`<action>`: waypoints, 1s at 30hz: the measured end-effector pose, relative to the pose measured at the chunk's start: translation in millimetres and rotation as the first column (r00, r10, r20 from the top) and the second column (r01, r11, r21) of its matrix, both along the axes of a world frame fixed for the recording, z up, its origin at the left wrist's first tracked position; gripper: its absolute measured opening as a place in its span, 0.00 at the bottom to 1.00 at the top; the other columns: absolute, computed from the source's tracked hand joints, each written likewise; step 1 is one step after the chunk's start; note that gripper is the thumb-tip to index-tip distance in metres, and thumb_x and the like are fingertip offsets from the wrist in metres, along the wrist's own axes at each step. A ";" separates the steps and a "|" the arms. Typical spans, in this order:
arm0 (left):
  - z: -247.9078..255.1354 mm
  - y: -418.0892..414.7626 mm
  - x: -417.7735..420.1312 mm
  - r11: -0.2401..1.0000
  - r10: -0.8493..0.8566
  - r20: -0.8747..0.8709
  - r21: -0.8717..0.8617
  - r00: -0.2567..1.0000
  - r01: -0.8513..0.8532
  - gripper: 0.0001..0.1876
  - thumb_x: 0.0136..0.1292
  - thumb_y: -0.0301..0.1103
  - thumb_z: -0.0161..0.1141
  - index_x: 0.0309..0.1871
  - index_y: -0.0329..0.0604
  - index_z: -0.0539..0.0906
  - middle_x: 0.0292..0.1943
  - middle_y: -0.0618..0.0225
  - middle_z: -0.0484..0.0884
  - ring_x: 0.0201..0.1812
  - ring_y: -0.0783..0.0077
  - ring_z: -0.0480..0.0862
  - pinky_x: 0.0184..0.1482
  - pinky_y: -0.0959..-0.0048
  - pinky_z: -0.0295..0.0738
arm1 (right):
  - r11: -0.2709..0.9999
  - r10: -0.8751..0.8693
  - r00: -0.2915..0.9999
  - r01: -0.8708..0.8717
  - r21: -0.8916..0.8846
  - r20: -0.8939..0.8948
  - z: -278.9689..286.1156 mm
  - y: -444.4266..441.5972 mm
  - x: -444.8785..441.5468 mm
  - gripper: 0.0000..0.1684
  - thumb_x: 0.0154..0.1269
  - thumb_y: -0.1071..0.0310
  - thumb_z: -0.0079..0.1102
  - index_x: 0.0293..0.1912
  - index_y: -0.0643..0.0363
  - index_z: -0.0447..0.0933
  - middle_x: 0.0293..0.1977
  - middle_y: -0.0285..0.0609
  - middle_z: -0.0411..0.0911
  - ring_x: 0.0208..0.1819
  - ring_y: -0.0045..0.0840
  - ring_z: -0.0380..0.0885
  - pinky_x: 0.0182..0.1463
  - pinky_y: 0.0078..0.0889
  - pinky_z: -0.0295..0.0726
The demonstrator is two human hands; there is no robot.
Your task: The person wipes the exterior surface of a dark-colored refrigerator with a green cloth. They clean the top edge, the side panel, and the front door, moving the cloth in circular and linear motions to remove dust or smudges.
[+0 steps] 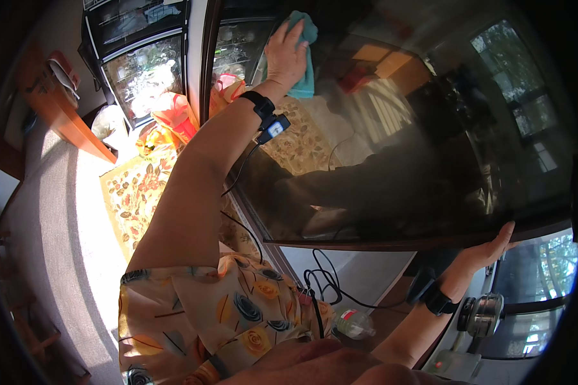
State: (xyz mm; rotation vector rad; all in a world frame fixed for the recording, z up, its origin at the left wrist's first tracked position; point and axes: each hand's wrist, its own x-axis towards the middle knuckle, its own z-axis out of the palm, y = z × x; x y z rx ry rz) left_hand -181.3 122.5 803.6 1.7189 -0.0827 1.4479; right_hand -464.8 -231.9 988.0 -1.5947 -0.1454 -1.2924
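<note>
A large dark glossy panel [443,192] in a brown frame, with a television-like screen, fills the upper right and mirrors the room. My left hand [286,55] presses a folded teal cloth [308,77] flat against its surface near the upper left. At the panel's lower right edge, my right hand [491,248] grips the frame, thumb on the front side; its other fingers are mostly hidden behind. Both wrists carry black straps, and a small lit device [275,129] sits at the left one.
A black cable [334,288] lies in loops below the panel. Beside it rests a clear plastic bottle [354,324]. A metal-and-glass jar [484,314] stands at lower right. At left are a glass-fronted cabinet [144,72], plastic bags [173,118], a floral rug [137,202] and a wooden post [72,110].
</note>
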 end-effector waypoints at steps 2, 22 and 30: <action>-4.7 25.2 28.1 0.985 -0.036 -0.128 -0.171 0.991 0.013 0.26 0.65 0.38 0.57 0.67 0.54 0.72 0.63 0.52 0.72 0.63 0.45 0.70 0.61 0.50 0.65 | 0.999 -0.003 1.000 0.003 0.034 -0.002 0.4 5.8 0.0 0.44 0.67 0.53 0.57 0.74 0.60 0.50 0.69 0.51 0.58 0.65 0.36 0.64 0.69 0.37 0.65; 41.4 -5.0 -39.6 0.849 -0.369 0.298 0.492 0.880 0.190 0.27 0.49 0.32 0.65 0.57 0.67 0.80 0.63 0.67 0.73 0.60 0.64 0.73 0.52 0.64 0.63 | 0.646 -0.757 0.622 0.668 -0.370 -0.198 7.2 21.2 -34.1 0.37 0.76 0.42 0.34 0.75 0.52 0.52 0.75 0.55 0.43 0.74 0.44 0.54 0.74 0.45 0.59; 72.1 70.3 37.3 0.911 -0.191 0.322 0.411 0.927 0.045 0.29 0.50 0.34 0.66 0.60 0.64 0.78 0.62 0.65 0.74 0.58 0.63 0.75 0.51 0.62 0.64 | 0.318 -0.901 0.433 0.713 -0.624 0.036 -20.9 -58.1 -41.3 0.38 0.76 0.42 0.35 0.74 0.57 0.53 0.74 0.57 0.46 0.72 0.46 0.56 0.74 0.43 0.58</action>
